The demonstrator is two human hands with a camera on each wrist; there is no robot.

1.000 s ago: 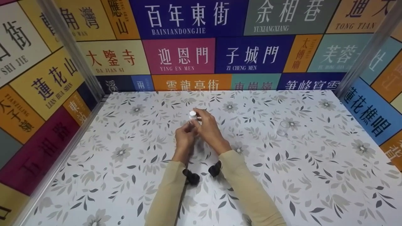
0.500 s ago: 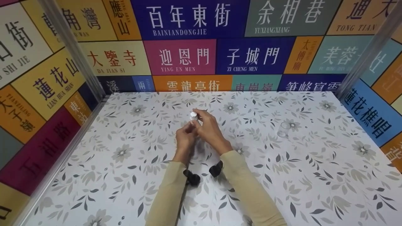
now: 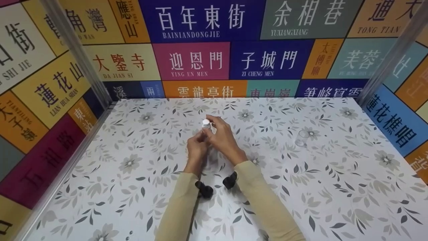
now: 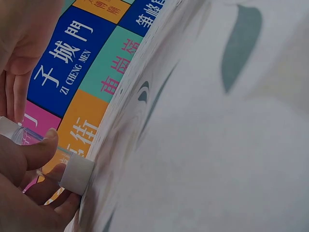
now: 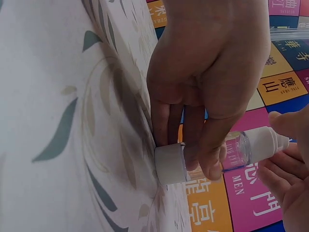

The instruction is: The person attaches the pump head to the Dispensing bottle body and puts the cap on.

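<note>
A small clear bottle with a white cap and a white base is held upright at the table's middle. My left hand grips its clear body low down, thumb and fingers around it, as the left wrist view shows. The base is at the tabletop; whether it touches is unclear. My right hand has its thumb and fingers curled around the cap at the top. In the right wrist view, the right fingers lie on both sides of the cap.
A clear empty-looking cylinder, like a glass, stands on the flower-patterned table to the right. Colourful sign-covered walls rise at the back and sides. Black wrist cameras sit on both sleeves.
The bottle's cap tilted slightly half a second ago and is upright again now. My right fingers have shifted a little around the cap; the left hand stays nearly still.
</note>
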